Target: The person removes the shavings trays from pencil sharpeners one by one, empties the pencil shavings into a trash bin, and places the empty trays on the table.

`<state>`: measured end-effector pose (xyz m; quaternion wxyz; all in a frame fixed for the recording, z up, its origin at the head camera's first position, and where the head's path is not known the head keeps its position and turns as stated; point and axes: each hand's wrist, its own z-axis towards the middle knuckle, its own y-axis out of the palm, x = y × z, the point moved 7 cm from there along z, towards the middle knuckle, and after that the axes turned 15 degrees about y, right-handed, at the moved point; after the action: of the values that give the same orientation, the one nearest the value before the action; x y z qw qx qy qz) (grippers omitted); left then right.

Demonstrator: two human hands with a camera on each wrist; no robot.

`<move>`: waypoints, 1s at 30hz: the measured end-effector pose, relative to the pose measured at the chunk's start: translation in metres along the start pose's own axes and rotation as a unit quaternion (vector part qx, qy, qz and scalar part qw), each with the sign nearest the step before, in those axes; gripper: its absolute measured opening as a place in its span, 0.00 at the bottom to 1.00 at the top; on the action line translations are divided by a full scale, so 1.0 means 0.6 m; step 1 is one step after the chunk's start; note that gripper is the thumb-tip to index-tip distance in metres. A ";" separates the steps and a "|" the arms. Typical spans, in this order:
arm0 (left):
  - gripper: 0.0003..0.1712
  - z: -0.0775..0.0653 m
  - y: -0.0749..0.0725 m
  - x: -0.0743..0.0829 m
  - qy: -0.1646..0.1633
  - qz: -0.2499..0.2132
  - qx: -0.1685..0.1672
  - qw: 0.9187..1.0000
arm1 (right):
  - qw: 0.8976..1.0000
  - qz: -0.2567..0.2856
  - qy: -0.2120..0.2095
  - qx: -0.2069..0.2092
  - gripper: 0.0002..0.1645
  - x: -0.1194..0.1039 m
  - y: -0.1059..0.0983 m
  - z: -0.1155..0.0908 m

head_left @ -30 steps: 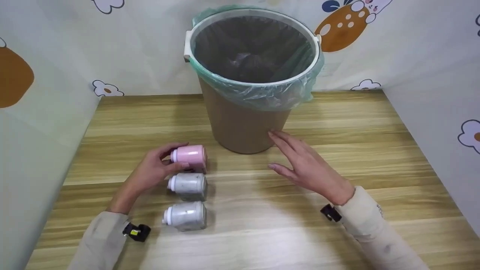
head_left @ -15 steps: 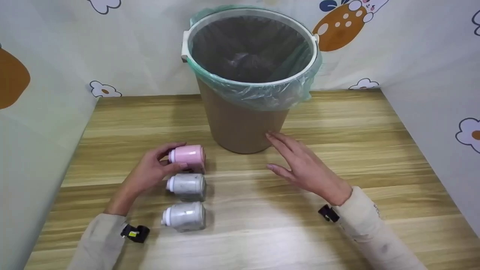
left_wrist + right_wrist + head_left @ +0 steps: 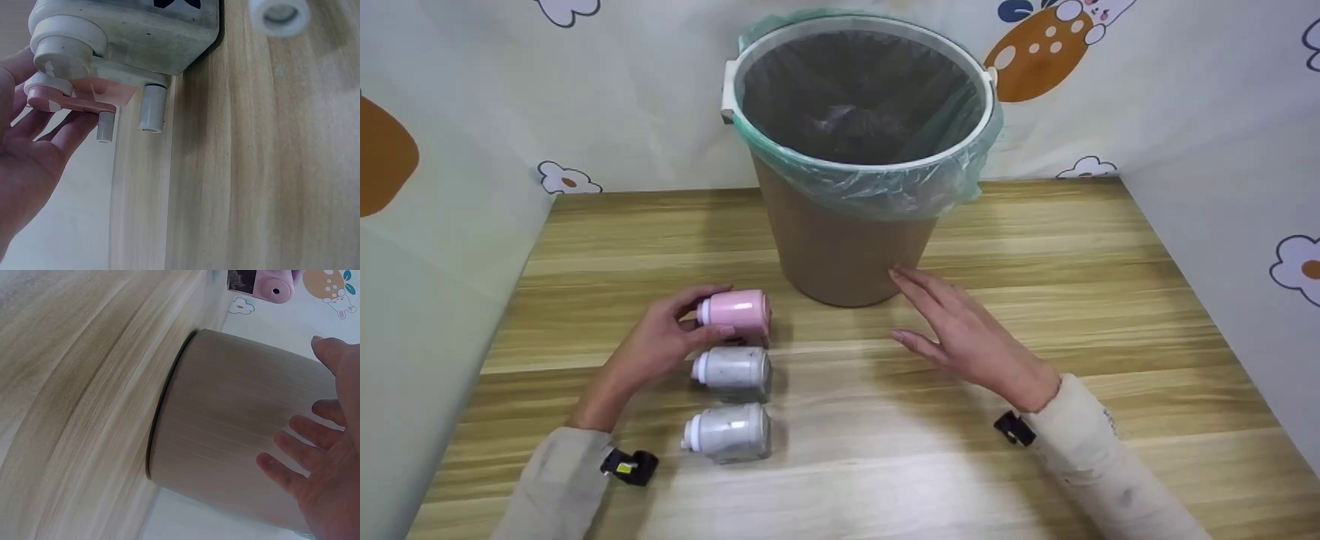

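Note:
My left hand (image 3: 664,337) grips a pink pump bottle (image 3: 741,309), thumb along its near side and the other fingers behind it. The bottle lies with its pale collar toward the left. Two grey-white pump bottles (image 3: 735,367) lie in a row in front of it, collars on the same side. From the left wrist, the pink pump head (image 3: 84,104) shows within my fingers, beyond a larger grey one (image 3: 64,56). My right hand (image 3: 975,349) holds nothing, fingers extended with their tips right at the lower side of the brown bin (image 3: 847,247).
The tall bin stands at the back of the wood-grain table (image 3: 1072,300), a pale green liner (image 3: 900,199) folded over its rim. Patterned cloth walls (image 3: 645,97) close in the back and both sides.
The head view has shifted very slightly. My left hand keeps its grip on the pink pump bottle, and my right hand stays beside the bin.

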<state>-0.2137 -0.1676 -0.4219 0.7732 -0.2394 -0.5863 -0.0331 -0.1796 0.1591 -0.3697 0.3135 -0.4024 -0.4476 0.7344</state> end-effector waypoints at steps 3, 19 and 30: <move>0.34 0.001 0.000 0.001 0.004 0.002 0.000 1.000 | 1.000 0.003 0.000 0.002 0.41 0.000 0.000 0.000; 0.34 0.001 -0.003 0.014 0.008 -0.013 0.013 1.000 | 1.000 0.011 0.020 -0.015 0.40 0.000 0.010 0.001; 0.34 0.001 -0.004 0.035 0.006 0.008 0.015 1.000 | 1.000 0.013 0.023 -0.015 0.41 -0.003 0.014 0.001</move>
<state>-0.2083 -0.1647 -0.4014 0.7804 -0.2323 -0.5803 -0.0190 -0.1801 0.1539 -0.3763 0.3079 -0.4293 -0.4457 0.7227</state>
